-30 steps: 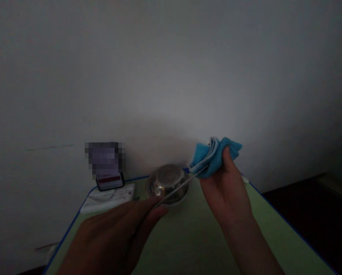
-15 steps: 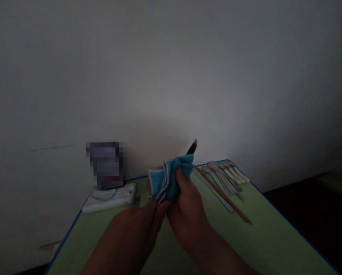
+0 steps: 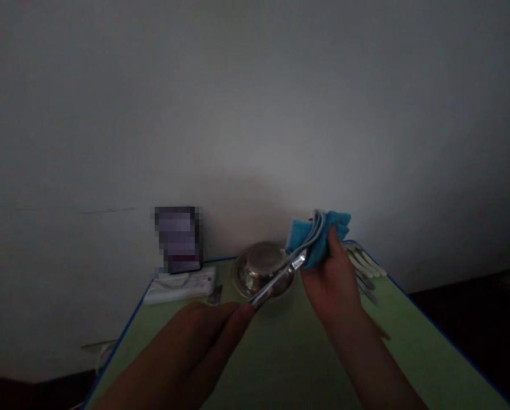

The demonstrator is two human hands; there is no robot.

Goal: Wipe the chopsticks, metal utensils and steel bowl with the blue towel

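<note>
My left hand (image 3: 195, 336) pinches the near end of a shiny metal table knife (image 3: 272, 285), which slants up to the right. A blue cloth (image 3: 321, 239) with pale edging is folded round the far end of the knife and hides it. My right hand (image 3: 334, 279) grips this cloth from below, thumb on top. Behind the knife, an upside-down steel bowl (image 3: 261, 265) rests on the green table (image 3: 289, 353).
At the back right lie several pieces of cutlery (image 3: 366, 262), partly behind my right hand. A chopstick tip (image 3: 383, 331) shows beside my right forearm. On the left, a screen device (image 3: 180, 239) stands behind a white box-like thing (image 3: 180, 286). A wall rises behind the table.
The cloth first slid down the knife to my left hand, baring the blade tip, then moved back up to the right, covering the far end again. The view shifted slightly.
</note>
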